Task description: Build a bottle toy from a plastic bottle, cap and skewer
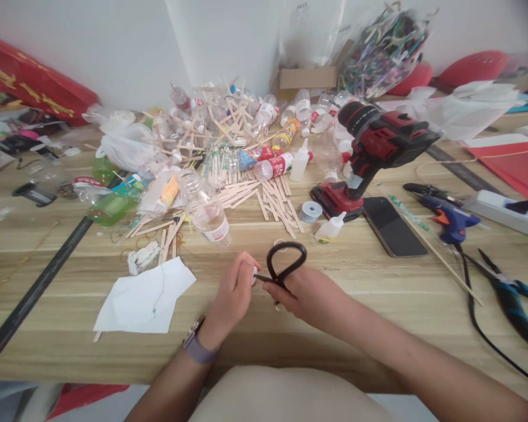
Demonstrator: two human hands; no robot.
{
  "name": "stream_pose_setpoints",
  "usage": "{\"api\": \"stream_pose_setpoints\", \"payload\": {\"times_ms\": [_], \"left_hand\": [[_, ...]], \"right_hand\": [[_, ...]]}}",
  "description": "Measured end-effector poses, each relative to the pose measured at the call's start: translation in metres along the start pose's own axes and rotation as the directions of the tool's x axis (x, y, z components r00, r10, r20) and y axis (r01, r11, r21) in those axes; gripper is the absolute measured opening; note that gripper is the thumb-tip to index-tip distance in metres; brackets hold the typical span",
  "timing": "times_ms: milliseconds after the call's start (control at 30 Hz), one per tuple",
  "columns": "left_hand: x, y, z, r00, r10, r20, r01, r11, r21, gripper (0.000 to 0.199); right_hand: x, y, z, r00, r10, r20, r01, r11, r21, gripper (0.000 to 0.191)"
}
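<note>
My left hand, with a watch on its wrist, pinches a small white round piece that looks like a bottle cap; the fingers partly cover it. In my right hand is a pair of black-handled scissors. Their dark tip points left and meets the white piece; I cannot tell whether it goes in. Both hands are above the table's front part. Beyond them stand a small white squeeze bottle and a spool.
A red cordless drill stands upright behind a phone. Pliers, a blue glue gun and its cable lie right. Wooden sticks and plastic bottles pile up at the back. White paper lies left.
</note>
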State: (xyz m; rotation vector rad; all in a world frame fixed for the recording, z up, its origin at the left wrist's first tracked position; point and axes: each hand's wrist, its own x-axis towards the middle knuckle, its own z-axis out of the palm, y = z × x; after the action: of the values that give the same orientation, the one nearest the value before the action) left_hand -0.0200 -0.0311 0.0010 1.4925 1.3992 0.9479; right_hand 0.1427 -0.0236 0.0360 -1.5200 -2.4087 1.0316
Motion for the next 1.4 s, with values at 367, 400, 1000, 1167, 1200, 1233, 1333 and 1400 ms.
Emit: {"api": "stream_pose_setpoints", "payload": {"times_ms": [367,400,1000,1167,1200,1233,1333,1400], "left_hand": [[-0.009,-0.005,-0.001,0.975,0.19,-0.119,-0.176,0.978,0.116,0.025],[-0.009,-0.004,0.0,0.975,0.181,-0.127,-0.168,0.98,0.102,0.024],[-0.004,-0.007,0.001,0.988,0.114,-0.102,-0.111,0.993,0.039,0.028],[-0.005,-0.011,-0.002,0.967,0.232,-0.107,-0.223,0.97,0.092,0.024],[-0.005,-0.012,-0.003,0.961,0.251,-0.112,-0.241,0.966,0.098,0.023],[-0.005,-0.013,-0.003,0.955,0.271,-0.118,-0.26,0.96,0.103,0.022],[-0.008,-0.016,-0.004,0.942,0.313,-0.123,-0.301,0.948,0.103,0.017],[-0.01,-0.015,-0.003,0.943,0.308,-0.123,-0.299,0.951,0.082,0.016]], "right_hand": [[0.003,0.003,0.01,0.851,-0.029,0.525,-0.497,0.279,0.822,0.048],[0.003,0.003,0.011,0.846,-0.033,0.531,-0.505,0.266,0.821,0.049],[-0.002,0.002,0.008,0.949,0.091,0.303,-0.261,0.767,0.587,0.041],[0.001,0.005,0.013,0.879,-0.04,0.475,-0.433,0.354,0.829,0.048],[0.002,0.006,0.014,0.864,-0.055,0.5,-0.462,0.308,0.832,0.049],[0.003,0.007,0.015,0.849,-0.066,0.524,-0.491,0.268,0.829,0.048],[0.005,0.009,0.017,0.82,-0.088,0.566,-0.545,0.183,0.818,0.047],[0.004,0.009,0.017,0.819,-0.099,0.565,-0.546,0.169,0.821,0.047]]}}
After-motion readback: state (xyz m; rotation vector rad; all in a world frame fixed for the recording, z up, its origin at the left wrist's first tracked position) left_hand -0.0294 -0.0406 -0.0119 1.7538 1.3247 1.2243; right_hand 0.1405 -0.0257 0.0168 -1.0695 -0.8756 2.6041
